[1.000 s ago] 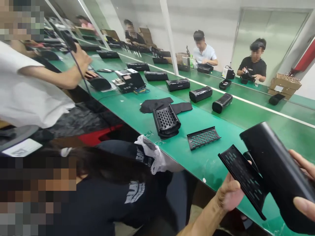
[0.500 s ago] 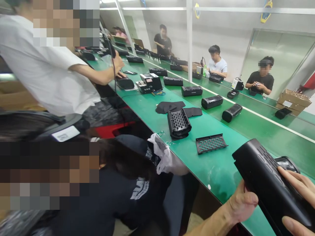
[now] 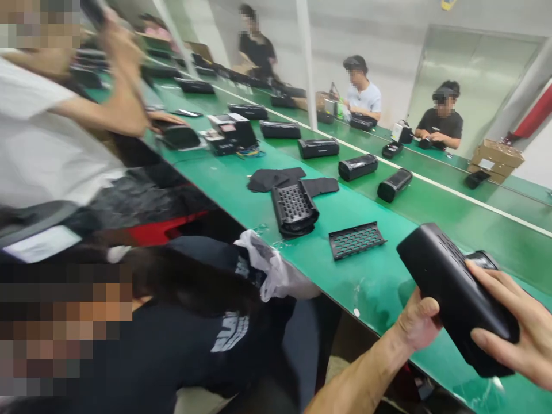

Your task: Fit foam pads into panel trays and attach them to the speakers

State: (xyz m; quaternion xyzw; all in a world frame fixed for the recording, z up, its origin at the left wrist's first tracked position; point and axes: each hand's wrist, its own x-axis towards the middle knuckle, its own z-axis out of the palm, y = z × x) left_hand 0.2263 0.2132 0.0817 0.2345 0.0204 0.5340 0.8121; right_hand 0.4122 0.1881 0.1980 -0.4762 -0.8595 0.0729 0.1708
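A black plastic speaker housing point(image 3: 448, 287) with slots along its top is held tilted above the green bench, near its front edge. My left hand point(image 3: 420, 322) grips its near side, with the thumb showing and the other fingers hidden beneath. Around the lower right end, my right hand point(image 3: 515, 322) has its fingers over the top and its thumb on the near face. Partly hidden behind the housing is another black piece with a mesh front point(image 3: 483, 259). A flat black perforated panel point(image 3: 357, 240) lies on the bench to the left.
Stacked perforated shells point(image 3: 295, 210) and dark fabric-like sheets point(image 3: 276, 178) lie farther left. Several black speakers point(image 3: 357, 167) line the bench point(image 3: 328, 276). A co-worker in dark clothes point(image 3: 172, 345) sits close at left, beside a plastic bag point(image 3: 276, 270); others work across the bench.
The view has shifted, and more of the housing's lower right end shows. Both my hands keep hold of it. At left, the co-worker in white has raised a hand with a dark object.
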